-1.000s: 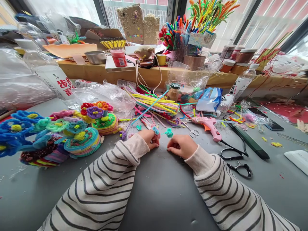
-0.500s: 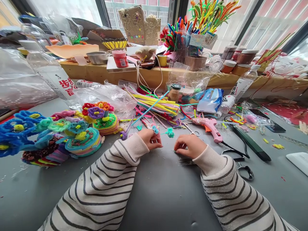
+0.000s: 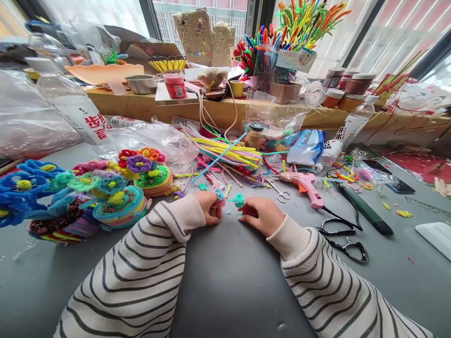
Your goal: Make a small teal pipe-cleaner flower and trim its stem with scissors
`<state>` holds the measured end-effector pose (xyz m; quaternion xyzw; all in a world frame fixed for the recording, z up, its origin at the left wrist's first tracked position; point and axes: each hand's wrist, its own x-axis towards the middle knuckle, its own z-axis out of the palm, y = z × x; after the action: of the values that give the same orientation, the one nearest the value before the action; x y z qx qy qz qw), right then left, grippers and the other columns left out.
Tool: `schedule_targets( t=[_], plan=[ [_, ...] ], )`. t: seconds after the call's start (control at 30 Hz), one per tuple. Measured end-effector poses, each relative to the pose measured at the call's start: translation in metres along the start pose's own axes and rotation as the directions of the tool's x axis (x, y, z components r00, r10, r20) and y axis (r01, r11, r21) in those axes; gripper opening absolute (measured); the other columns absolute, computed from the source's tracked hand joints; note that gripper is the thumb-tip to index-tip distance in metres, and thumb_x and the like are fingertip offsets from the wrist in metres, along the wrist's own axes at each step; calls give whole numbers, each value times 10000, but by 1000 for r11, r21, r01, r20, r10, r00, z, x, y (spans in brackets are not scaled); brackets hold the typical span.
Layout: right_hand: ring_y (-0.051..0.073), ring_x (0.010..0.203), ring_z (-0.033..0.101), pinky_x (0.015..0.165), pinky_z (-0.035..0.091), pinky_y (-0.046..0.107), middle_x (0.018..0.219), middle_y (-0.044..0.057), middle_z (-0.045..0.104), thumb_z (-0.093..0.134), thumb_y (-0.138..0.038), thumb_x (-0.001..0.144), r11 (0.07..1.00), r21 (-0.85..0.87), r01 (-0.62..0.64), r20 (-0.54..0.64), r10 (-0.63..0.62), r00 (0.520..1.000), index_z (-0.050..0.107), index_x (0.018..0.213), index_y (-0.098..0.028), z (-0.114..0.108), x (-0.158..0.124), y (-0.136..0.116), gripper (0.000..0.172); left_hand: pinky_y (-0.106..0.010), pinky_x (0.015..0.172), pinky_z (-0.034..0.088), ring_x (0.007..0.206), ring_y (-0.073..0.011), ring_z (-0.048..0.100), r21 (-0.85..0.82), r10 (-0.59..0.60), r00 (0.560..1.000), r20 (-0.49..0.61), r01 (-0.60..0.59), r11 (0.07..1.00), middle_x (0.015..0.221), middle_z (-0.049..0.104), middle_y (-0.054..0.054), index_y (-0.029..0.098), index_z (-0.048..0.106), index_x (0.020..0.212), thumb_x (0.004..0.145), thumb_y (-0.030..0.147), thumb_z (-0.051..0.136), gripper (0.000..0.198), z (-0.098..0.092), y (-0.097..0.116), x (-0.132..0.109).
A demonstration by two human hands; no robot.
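My left hand [image 3: 209,209] is closed around a small pink and blue pipe-cleaner flower [image 3: 219,194]. A teal pipe-cleaner flower [image 3: 238,201] on a thin stem sticks out to the right of those fingers. Close beside the teal flower, my right hand [image 3: 263,216] has its fingers curled in a pinch. A tiny teal spot shows at its fingertips; what it is I cannot make out. Small teal bits [image 3: 229,212] lie on the grey table [image 3: 225,281] between both hands. Behind them are small scissors [image 3: 283,195] and a tube [image 3: 213,180].
Pipe-cleaner flowers on round bases [image 3: 120,206] stand at left. A bundle of pipe cleaners [image 3: 229,152] and a jar [image 3: 254,135] lie behind my hands. To the right are a pink glue gun [image 3: 305,185], black-handled scissors [image 3: 352,249] and a dark green bar [image 3: 368,211].
Both hands have shifted left, the right one more, so they are closer together. The teal flower has moved left and down and is now right by my right fingertips.
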<state>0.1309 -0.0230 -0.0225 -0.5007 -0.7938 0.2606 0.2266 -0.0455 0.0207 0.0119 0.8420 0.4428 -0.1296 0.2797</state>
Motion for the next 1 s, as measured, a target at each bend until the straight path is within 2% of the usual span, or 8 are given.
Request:
schedule_targets(
  t=[0.13,0.27,0.47,0.63,0.83,0.93,1.0],
  plan=[
    [114,595,502,583,420,224,660,35,559,615,-119,643,999,-30,25,-30,-26,999,620,796,-105,6,6,-7,154,-175,564,411,589,-97,543,-3,15,999,-37,-15,1000,655,622,-8,135,591,664,601,178,485,131,-3,5,1],
    [105,593,487,603,408,220,651,19,541,610,-127,656,999,-38,26,-17,-27,999,638,828,-145,8,10,-10,174,-167,568,418,609,-98,560,-87,11,994,-112,-21,996,695,639,-21,127,586,706,630,200,478,151,-4,4,2],
    [93,587,492,594,414,204,682,21,537,572,-86,663,997,-35,63,-5,-63,998,638,732,-146,10,8,-10,113,-184,576,436,638,-115,581,-223,43,972,-232,-96,970,708,649,-38,121,582,707,628,200,485,148,3,1,4],
    [104,617,527,610,438,207,702,30,565,557,-58,651,995,15,94,3,-94,996,630,742,-145,5,3,-7,145,-190,557,440,610,-119,585,-253,58,987,-152,-95,963,688,650,-41,124,592,720,619,205,506,156,7,-1,8],
    [113,656,555,637,462,219,735,46,601,542,-44,659,988,116,98,-17,-96,995,599,769,-121,-2,0,-4,146,-212,539,447,545,-126,578,-337,24,993,-118,-63,939,614,641,-39,122,577,690,632,245,498,158,6,1,5],
    [118,652,551,633,467,227,754,60,589,596,-114,651,993,100,61,-23,-59,998,590,814,-105,-2,1,-4,164,-216,545,451,543,-126,578,-343,-27,987,-158,-30,939,597,632,-33,126,560,671,657,245,462,155,4,4,3],
    [130,661,544,631,466,238,769,72,572,660,-200,604,996,65,63,-3,-63,998,588,847,-93,1,1,-5,275,-216,554,454,551,-124,581,-368,-61,985,-161,-3,930,594,626,-31,127,545,641,678,223,423,159,5,6,4]
  ],
)
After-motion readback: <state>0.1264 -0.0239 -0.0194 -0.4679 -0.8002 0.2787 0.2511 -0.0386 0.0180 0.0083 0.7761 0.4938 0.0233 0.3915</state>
